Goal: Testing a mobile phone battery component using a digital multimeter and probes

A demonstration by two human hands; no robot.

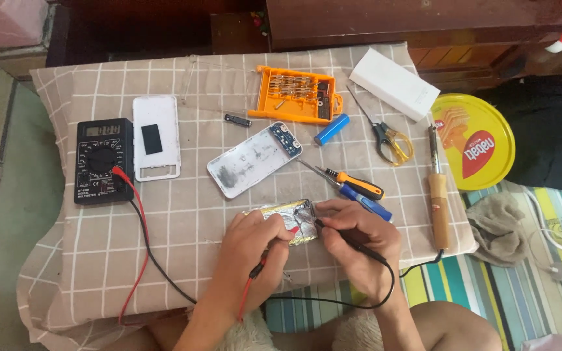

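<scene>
My left hand (248,257) grips a red test probe (292,230) whose tip rests on a flat silver foil battery pack (287,213) lying on the checked cloth. My right hand (359,244) grips a black test probe (349,240), its tip touching the pack's right end. The red and black leads run left to a black digital multimeter (103,160). Both hands partly cover the pack.
A white open device shell (253,159), a white back cover (156,136), an orange bit case (297,95), a blue cylindrical cell (331,129), scissors (385,133), two screwdrivers (359,188), a soldering iron (438,195), a white box (394,83) and a yellow round tin lid (475,140) lie around.
</scene>
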